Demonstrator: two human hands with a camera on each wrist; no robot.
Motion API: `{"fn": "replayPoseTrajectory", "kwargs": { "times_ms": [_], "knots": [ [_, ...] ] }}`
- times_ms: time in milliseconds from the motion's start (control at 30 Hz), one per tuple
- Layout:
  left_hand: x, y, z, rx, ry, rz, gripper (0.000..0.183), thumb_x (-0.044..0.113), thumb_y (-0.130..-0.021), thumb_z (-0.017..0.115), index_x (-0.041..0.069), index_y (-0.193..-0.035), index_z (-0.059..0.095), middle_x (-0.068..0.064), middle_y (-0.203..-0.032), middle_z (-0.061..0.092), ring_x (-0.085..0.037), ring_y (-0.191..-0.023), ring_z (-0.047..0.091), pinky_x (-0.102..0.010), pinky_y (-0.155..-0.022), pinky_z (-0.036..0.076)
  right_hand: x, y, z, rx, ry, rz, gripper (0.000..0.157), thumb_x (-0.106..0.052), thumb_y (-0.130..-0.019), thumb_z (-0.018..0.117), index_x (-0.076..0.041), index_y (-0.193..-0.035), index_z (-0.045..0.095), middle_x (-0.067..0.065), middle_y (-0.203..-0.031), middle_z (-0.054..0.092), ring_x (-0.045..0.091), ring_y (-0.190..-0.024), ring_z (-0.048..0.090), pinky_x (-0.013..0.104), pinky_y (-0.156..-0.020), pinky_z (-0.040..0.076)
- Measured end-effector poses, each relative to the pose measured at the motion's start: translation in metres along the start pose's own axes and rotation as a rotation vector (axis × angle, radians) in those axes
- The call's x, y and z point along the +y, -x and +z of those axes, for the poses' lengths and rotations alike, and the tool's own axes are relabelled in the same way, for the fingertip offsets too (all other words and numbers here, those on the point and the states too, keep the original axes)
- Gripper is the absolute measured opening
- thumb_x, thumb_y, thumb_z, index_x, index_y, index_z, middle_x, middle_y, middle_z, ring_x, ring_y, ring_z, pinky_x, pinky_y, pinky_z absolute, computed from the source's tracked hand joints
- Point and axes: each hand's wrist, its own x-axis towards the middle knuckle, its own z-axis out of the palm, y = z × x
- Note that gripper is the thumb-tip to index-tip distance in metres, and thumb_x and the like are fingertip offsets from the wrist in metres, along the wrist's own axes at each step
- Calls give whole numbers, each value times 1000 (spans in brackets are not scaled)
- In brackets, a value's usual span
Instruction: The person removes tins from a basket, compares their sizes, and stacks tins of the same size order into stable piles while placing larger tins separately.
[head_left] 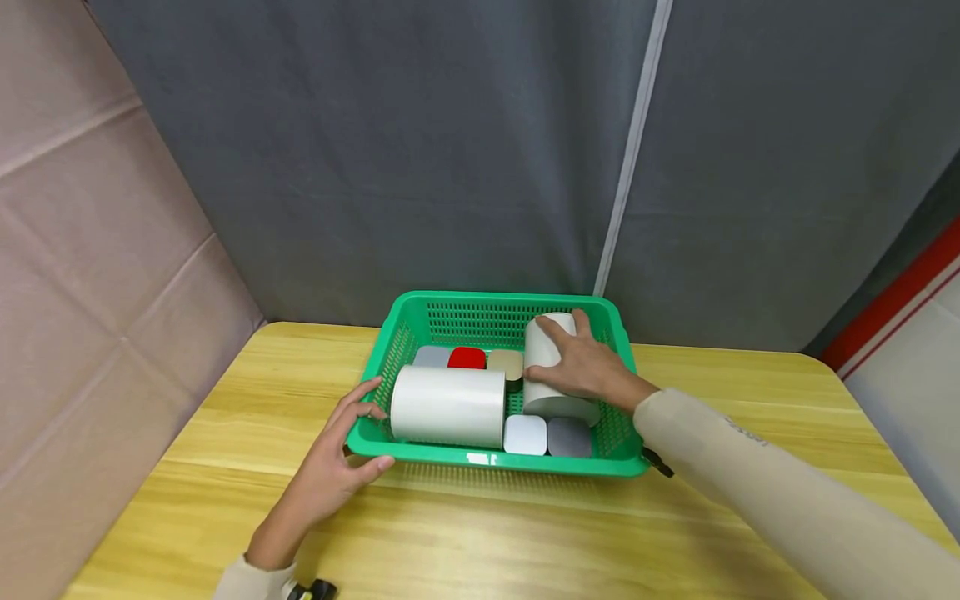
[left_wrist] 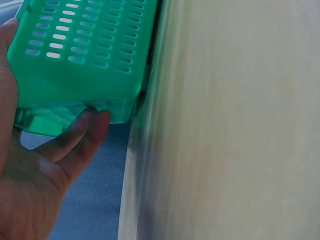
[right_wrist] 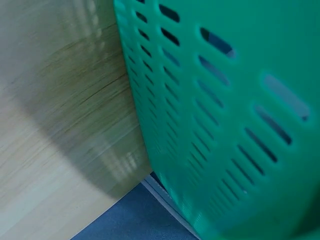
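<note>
In the head view, my right hand (head_left: 581, 367) reaches into the green basket (head_left: 495, 468) and grips a large white cylinder (head_left: 538, 346) at its right side. Its thumb and fingers spread around the curved surface, and the near end looks grey. My left hand (head_left: 333, 467) is at the basket's front left corner, loosely curved, with fingers by the left rim and thumb near the front rim. A second white cylinder (head_left: 448, 406) lies sideways close to it. The left wrist view has the left fingers (left_wrist: 85, 137) beside the basket's outer wall; the right wrist view hides the right hand.
Rounded-square items stand in the basket: pale grey (head_left: 432, 357), red (head_left: 467, 358) and beige (head_left: 506, 362) behind, white (head_left: 525, 435) and dark grey (head_left: 569, 437) in front. The wooden table (head_left: 480, 533) meets a grey curtain (head_left: 420, 167) behind.
</note>
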Motion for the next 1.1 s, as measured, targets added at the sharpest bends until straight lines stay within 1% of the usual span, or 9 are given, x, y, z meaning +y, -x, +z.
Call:
{"fn": "replayPoseTrajectory", "kwargs": {
  "times_ms": [233,500,700,800,900,1100],
  "knots": [
    [0,1,0,-1,2,-5,46,11,-86,85,16,-121,55,1,-170,30,-49,-156,23,-81,-106,32,-1,3,0,22,-1,-14,87,-51,-92,66,-27,-166,27,27,-171,5,40,-84,64,38,-64,48],
    [0,1,0,-1,6,-6,45,11,-86,85,15,-120,55,0,-170,30,-49,-156,22,-80,-107,31,0,6,-3,67,-9,-26,90,-50,-91,68,-27,-167,25,28,-170,8,43,-94,64,41,-66,50],
    [0,0,0,-3,4,-10,45,12,-86,85,15,-120,55,0,-170,30,-49,-156,22,-82,-107,30,1,9,-5,106,-26,-52,96,-49,-90,71,-26,-168,20,27,-169,11,38,-87,65,37,-64,49],
    [0,0,0,-2,6,-10,45,12,-87,85,16,-121,55,0,-170,30,-49,-156,21,-82,-107,30,2,10,-5,122,-36,-67,97,-48,-90,73,-27,-168,20,25,-169,11,37,-86,65,36,-64,48],
    [-1,-1,0,-3,4,-8,46,12,-87,85,16,-121,55,-1,-170,30,-50,-156,21,-82,-107,30,2,12,-6,134,-38,-77,97,-48,-90,73,-26,-168,21,26,-169,11,38,-90,65,36,-64,49],
    [-2,-2,0,-3,-2,-4,45,13,-86,85,15,-120,55,-1,-170,30,-50,-156,22,-81,-107,32,0,15,-10,178,-1,-87,96,-47,-89,75,-27,-167,23,26,-169,12,42,-103,63,41,-68,51]
  ]
}}
